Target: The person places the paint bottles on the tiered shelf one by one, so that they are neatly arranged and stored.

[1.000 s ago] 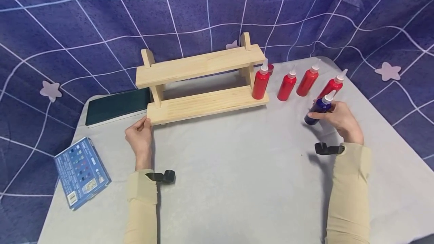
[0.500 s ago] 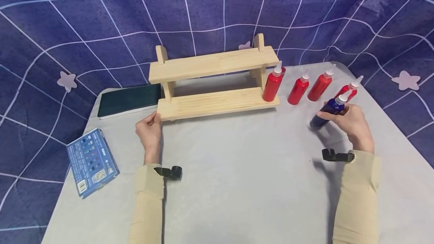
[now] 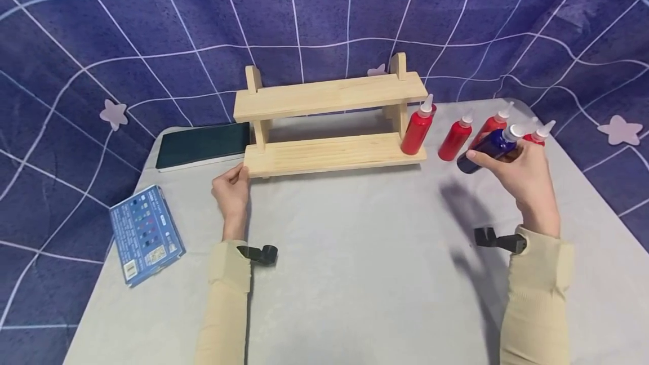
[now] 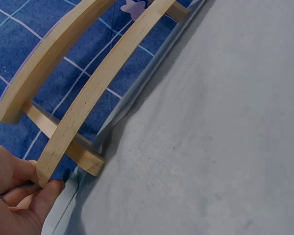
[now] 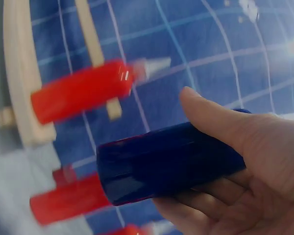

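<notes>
My right hand (image 3: pixel 531 179) grips a dark blue squeeze bottle (image 3: pixel 485 150) with a white pointed nozzle, tilted and held above the table. In the right wrist view thumb and fingers wrap the blue bottle (image 5: pixel 166 161). My left hand (image 3: pixel 231 193) pinches the front left corner of the lower board of a two-tier wooden shelf (image 3: pixel 324 156); the left wrist view shows the board's end (image 4: pixel 51 164) between thumb and fingers. One red squeeze bottle (image 3: pixel 417 128) stands at the right end of that lower board. Several more red bottles (image 3: pixel 455 139) stand right of the shelf, some partly hidden.
A dark green flat box or book (image 3: pixel 203 144) lies left of the shelf. Nearer, a blue printed box (image 3: pixel 147 235) lies on the white-covered table (image 3: pixel 365 263). A small red round thing peeks out behind the bottle on the shelf. A blue curtain (image 3: pixel 324 16) hangs behind.
My right hand has lifted the blue bottle off the table and tilted it, bringing it nearer the red bottles. The left hand keeps its hold on the shelf. The head view has shifted left.
</notes>
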Motion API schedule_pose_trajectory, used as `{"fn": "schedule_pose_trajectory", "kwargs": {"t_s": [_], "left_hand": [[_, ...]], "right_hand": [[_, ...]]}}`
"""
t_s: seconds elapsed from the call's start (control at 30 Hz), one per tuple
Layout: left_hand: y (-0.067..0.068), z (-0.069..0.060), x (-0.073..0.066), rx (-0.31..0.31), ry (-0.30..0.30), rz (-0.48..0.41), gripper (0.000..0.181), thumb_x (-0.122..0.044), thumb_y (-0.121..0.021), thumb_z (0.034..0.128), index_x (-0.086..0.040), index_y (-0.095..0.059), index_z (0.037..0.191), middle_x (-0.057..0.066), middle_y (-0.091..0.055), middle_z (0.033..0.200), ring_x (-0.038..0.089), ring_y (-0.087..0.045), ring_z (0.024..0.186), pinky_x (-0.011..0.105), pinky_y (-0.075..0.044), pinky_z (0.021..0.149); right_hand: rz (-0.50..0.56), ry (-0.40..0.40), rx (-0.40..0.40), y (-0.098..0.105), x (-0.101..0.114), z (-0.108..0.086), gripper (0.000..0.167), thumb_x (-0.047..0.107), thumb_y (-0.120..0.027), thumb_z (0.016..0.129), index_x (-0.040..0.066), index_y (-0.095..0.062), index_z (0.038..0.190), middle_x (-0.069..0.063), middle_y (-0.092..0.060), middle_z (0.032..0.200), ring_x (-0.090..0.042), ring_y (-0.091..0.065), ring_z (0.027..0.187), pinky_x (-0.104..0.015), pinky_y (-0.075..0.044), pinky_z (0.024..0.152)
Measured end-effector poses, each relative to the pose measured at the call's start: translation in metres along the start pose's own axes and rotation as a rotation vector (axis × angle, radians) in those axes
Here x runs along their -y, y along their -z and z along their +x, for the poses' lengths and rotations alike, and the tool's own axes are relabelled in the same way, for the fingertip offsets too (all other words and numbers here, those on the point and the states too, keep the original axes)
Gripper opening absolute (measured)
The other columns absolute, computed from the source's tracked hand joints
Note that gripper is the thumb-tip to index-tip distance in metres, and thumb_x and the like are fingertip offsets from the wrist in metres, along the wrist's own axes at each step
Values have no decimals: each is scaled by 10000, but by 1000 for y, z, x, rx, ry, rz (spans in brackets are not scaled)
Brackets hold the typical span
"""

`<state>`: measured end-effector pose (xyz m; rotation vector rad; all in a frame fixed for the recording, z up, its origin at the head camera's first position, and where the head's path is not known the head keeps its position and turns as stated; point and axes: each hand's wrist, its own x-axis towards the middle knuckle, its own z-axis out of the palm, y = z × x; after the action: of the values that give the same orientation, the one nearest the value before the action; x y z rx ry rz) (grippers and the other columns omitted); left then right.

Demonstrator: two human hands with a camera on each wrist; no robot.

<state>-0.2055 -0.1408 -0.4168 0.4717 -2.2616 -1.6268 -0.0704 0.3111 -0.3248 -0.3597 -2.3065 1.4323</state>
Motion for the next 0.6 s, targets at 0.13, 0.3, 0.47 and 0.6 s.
{"fn": "schedule_pose_trajectory", "kwargs": {"t_s": [0.13,0.3,0.47,0.6], "left_hand": [[0,0,-1,-1,-2,5,250,-117,-625,955,-3,-698,1166,194,-702,1115,232,-702,989,201,-587,794],[0,-1,-1,-6,-2,9,248,-120,-624,957,-7,-701,1164,185,-706,1110,230,-705,975,209,-589,791],[2,-2,-2,-5,-5,18,257,-129,-624,960,-3,-695,1173,195,-701,1116,228,-708,971,236,-595,796],[3,-3,-3,-3,-4,33,256,-140,-632,958,-10,-699,1169,192,-706,1104,227,-712,956,254,-600,787]], "right_hand": [[-2,4,-2,-10,20,-2,315,136,-816,799,126,-690,1088,270,-659,819,64,-603,732,-102,-451,627],[61,36,12,-29,36,0,375,124,-813,802,68,-680,1148,238,-677,876,49,-621,795,-97,-467,660],[63,66,20,-53,41,5,407,113,-813,797,4,-663,1159,212,-658,844,28,-607,727,-97,-481,610],[-65,111,17,-72,40,7,382,206,-834,788,-12,-670,1055,215,-610,724,29,-549,632,-127,-429,517]]}}
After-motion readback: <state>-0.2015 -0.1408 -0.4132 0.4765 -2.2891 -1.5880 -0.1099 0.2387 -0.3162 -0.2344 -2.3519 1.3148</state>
